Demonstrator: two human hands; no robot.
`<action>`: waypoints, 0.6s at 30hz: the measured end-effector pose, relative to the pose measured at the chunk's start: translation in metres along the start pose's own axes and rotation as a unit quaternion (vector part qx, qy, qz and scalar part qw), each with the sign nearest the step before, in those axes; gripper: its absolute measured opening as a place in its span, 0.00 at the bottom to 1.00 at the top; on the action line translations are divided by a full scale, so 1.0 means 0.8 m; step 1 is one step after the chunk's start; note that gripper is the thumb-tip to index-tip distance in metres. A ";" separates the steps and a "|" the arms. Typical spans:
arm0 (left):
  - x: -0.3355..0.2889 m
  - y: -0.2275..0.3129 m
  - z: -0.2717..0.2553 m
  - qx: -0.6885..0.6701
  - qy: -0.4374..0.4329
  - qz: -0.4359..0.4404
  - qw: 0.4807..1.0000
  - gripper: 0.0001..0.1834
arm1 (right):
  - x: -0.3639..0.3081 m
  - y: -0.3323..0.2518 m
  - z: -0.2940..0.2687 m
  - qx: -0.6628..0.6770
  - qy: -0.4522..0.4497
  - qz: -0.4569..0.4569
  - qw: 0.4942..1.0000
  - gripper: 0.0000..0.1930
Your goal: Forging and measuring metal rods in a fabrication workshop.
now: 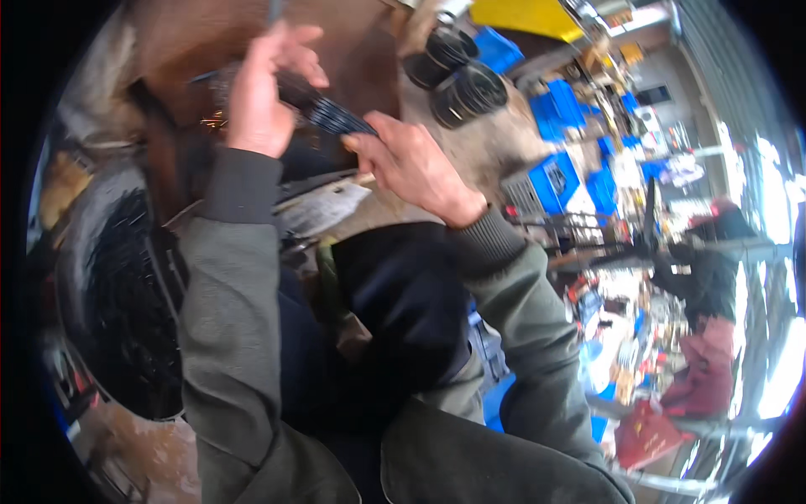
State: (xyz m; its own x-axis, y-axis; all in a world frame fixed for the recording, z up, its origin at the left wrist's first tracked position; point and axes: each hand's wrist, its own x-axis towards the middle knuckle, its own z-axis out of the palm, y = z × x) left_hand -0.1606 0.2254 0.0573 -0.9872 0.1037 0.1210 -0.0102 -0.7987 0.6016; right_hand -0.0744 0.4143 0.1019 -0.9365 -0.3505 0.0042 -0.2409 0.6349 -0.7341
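A dark bundle of thin, ribbed-looking rods (334, 116) slants between my two hands. My right hand (420, 168) is closed around its lower right end, thumb and fingers pressed together. At the upper left end is my left hand (267, 97), upright, its fingers apart and smeared slightly by motion. Its palm faces the bundle, and I cannot tell whether it touches. Small orange-bright specks (215, 120) show just left of that wrist. Behind the hands is a brown surface (353, 50), blurred.
A large black tub (117, 294) holding dark thin pieces stands at the left. Black round containers (470, 92) stand beyond my right hand. Further right are blue bins (556, 109), a grey crate (525, 197) and cluttered shelving. A yellow panel (529, 17) lies at the top.
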 end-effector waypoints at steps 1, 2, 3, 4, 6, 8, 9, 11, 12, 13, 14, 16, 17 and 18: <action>-0.001 -0.003 0.005 0.032 -0.021 0.001 0.999 0.25 | -0.007 0.005 -0.008 -0.032 0.011 -0.032 0.999 0.13; 0.001 -0.009 0.010 0.061 -0.047 0.002 0.997 0.26 | -0.017 0.008 -0.020 -0.041 0.026 -0.008 0.999 0.13; 0.004 -0.011 0.005 0.060 -0.059 -0.011 0.996 0.27 | -0.027 0.011 -0.030 -0.093 0.044 -0.049 0.993 0.13; 0.009 -0.015 0.002 0.059 -0.071 -0.023 0.995 0.28 | -0.042 0.017 -0.043 -0.147 0.059 -0.090 0.983 0.13; 0.002 -0.024 0.037 0.068 0.016 -0.057 0.996 0.28 | -0.090 0.035 -0.079 -0.172 0.088 -0.051 0.980 0.13; -0.004 -0.011 0.043 0.065 0.045 -0.065 0.995 0.28 | -0.129 0.036 -0.096 -0.186 0.109 -0.049 0.975 0.13; -0.006 -0.005 0.043 0.066 0.085 -0.058 0.992 0.27 | -0.154 0.033 -0.105 -0.188 0.116 -0.039 0.975 0.13; -0.009 -0.005 0.043 0.078 0.092 -0.067 0.990 0.27 | -0.215 0.026 -0.132 -0.141 0.129 0.081 0.978 0.13; -0.008 -0.009 0.045 0.092 0.106 -0.066 0.988 0.27 | -0.249 0.029 -0.147 -0.148 0.139 0.093 0.975 0.13; -0.006 -0.012 0.040 0.088 0.095 -0.076 0.989 0.27 | -0.286 0.038 -0.156 -0.155 0.163 0.130 0.966 0.14; -0.001 -0.015 0.032 0.111 0.095 -0.082 0.986 0.27 | -0.323 0.044 -0.166 -0.161 0.186 0.166 0.955 0.14; 0.011 -0.021 0.009 0.133 0.087 -0.091 0.983 0.27 | -0.391 0.035 -0.185 -0.179 0.179 0.294 0.922 0.15; 0.021 -0.021 -0.007 0.147 0.079 -0.090 0.982 0.27 | -0.427 0.041 -0.192 -0.185 0.184 0.315 0.913 0.15; 0.031 -0.021 -0.022 0.162 0.071 -0.088 0.980 0.27 | -0.463 0.051 -0.197 -0.190 0.189 0.335 0.903 0.16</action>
State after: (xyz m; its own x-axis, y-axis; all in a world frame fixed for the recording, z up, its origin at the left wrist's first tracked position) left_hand -0.1877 0.2306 0.0364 -0.9872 0.1201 -0.1048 -0.1536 -0.5431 0.8255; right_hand 0.2227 0.6784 0.1776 -0.9073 0.4144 -0.0708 0.4094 0.8327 -0.3728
